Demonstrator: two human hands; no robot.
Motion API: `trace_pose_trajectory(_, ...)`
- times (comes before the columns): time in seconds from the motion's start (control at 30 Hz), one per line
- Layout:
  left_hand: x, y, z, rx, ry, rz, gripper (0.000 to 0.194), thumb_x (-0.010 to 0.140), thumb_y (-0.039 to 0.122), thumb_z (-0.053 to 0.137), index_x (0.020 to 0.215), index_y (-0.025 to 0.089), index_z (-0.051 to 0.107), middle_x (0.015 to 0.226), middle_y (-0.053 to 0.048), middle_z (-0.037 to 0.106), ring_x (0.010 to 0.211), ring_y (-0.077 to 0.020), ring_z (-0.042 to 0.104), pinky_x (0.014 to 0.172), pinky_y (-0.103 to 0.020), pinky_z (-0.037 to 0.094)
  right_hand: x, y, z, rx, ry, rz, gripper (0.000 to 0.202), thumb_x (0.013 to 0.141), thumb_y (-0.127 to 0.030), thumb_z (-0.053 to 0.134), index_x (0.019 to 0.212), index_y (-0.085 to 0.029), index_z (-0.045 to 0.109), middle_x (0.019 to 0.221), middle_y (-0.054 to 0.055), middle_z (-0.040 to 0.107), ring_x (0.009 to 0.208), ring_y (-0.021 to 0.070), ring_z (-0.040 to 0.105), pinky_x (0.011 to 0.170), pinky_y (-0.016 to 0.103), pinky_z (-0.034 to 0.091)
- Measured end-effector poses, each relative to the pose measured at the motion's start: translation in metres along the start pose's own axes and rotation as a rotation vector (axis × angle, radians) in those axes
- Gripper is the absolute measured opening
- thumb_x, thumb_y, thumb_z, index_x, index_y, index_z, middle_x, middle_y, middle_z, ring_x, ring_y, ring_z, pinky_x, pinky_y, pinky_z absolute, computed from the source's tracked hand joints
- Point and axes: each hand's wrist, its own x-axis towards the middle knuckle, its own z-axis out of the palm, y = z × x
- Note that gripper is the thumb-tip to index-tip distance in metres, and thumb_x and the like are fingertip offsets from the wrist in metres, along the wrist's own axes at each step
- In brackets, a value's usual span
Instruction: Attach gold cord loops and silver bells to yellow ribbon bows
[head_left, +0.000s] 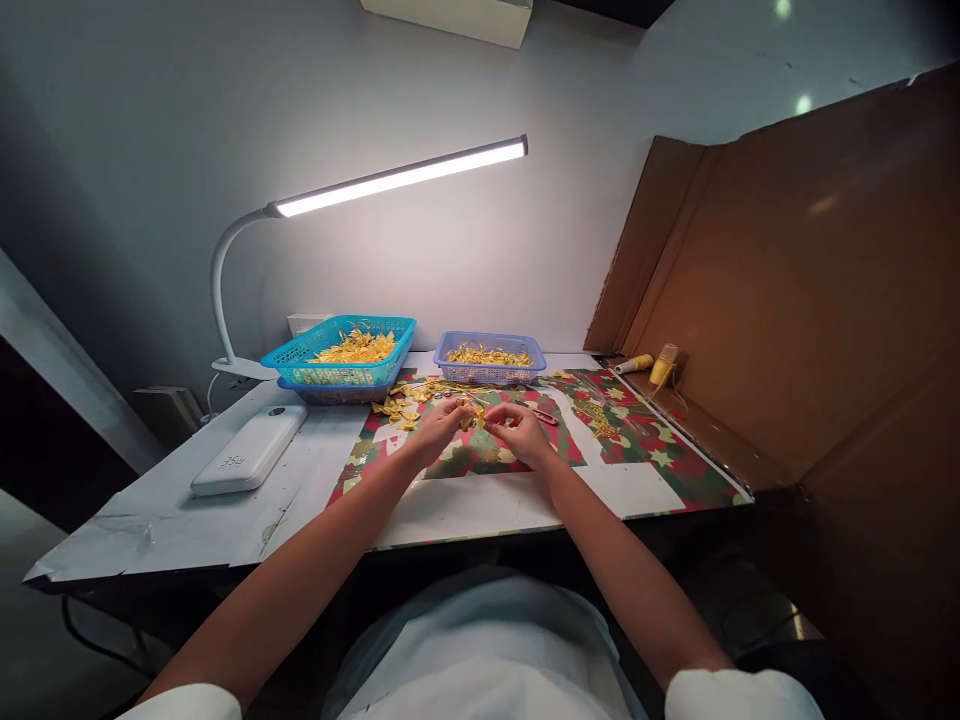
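Observation:
My left hand [441,430] pinches a small yellow-gold ribbon piece [477,418], perhaps a bow, above the patterned mat. From the other side my right hand [520,434] has its fingertips closed at the same piece. Which part each fingertip grips is too small to make out. Loose yellow ribbon pieces [397,412] lie behind and left of my left hand. Just beyond my right hand rests a small tool with a red handle [546,417], partly hidden by the fingers. A tangle of thin gold chain or cord [598,420] lies farther right on the mat.
A turquoise basket [300,352] of yellow pieces sits on a darker tray, beside a lilac basket [491,372] at the back. A white power bank [250,452] lies left. The lit lamp [405,178] reaches overhead. Glue-like yellow bottles [663,366] stand near the cardboard wall [810,280].

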Motion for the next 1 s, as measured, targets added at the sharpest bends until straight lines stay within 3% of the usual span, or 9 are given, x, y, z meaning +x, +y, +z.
trace_pose_trajectory(0.37,-0.002,0.003,0.003,0.011,0.024,-0.029,0.025,0.071,0.041,0.056,0.063,0.018,0.048,0.060,0.005,0.040,0.055,-0.0099,0.034,0.054,-0.024,0.029,0.001,0.003,0.001,-0.034,0.015,-0.054,0.010,0.073,-0.031,0.065,0.071,-0.021,0.066,0.077,0.002,0.068,0.072,0.0163,0.056,0.069,0.030,0.044)
trace_pose_trajectory(0.7,-0.006,0.021,0.007,-0.224,-0.001,-0.188,0.018,0.065,0.031,0.058,0.062,0.020,0.044,0.063,0.004,0.040,0.058,-0.0098,0.041,0.057,-0.023,0.038,-0.002,0.000,0.001,-0.080,0.041,-0.140,0.010,0.076,-0.030,0.063,0.071,-0.022,0.066,0.076,0.002,0.069,0.075,0.0175,0.057,0.072,0.031,0.043)
trace_pose_trajectory(0.83,-0.004,0.014,0.005,-0.219,0.037,-0.137,0.021,0.067,0.033,0.060,0.061,0.019,0.044,0.062,0.004,0.042,0.057,-0.0098,0.040,0.056,-0.023,0.038,-0.003,-0.004,0.002,-0.019,0.103,-0.118,0.011,0.079,-0.032,0.062,0.075,-0.022,0.062,0.076,0.001,0.066,0.074,0.0167,0.058,0.072,0.031,0.044)
trace_pose_trajectory(1.0,-0.004,0.006,0.004,-0.013,0.097,0.035,0.026,0.072,0.040,0.060,0.062,0.018,0.050,0.058,0.004,0.044,0.056,-0.0102,0.039,0.054,-0.024,0.033,-0.004,-0.009,0.007,0.183,0.172,-0.091,0.017,0.088,-0.038,0.050,0.080,-0.023,0.050,0.076,0.001,0.062,0.075,0.0164,0.060,0.073,0.031,0.048)
